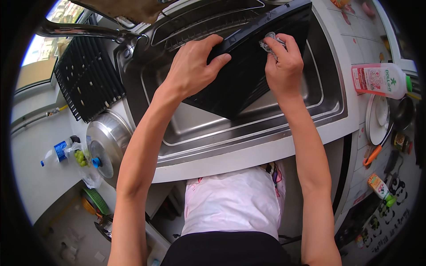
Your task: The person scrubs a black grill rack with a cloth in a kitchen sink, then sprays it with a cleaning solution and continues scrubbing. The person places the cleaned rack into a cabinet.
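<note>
A black rectangular panel (pixel 233 79) is tilted inside a stainless-steel sink (pixel 196 124), one corner low in the basin. My left hand (pixel 196 65) grips its upper left edge between thumb and fingers. In my right hand (pixel 284 65) is a crumpled grey scouring pad (pixel 269 43), pinched by the fingertips against the panel's dark face near the top right. The panel's upper rim looks wet. Behind the panel, a wire rack (pixel 199 30) lies across the far part of the sink. The panel's underside is hidden.
A chrome faucet (pixel 83 30) stands at the sink's far left. Left of the sink are a black slatted rack (pixel 88 76), a lidded metal pot (pixel 111 139), a plastic bottle (pixel 56 153) and bagged green grapes (pixel 80 158). On the right are a pink liquid bottle (pixel 379 80) and stacked plates (pixel 377 118).
</note>
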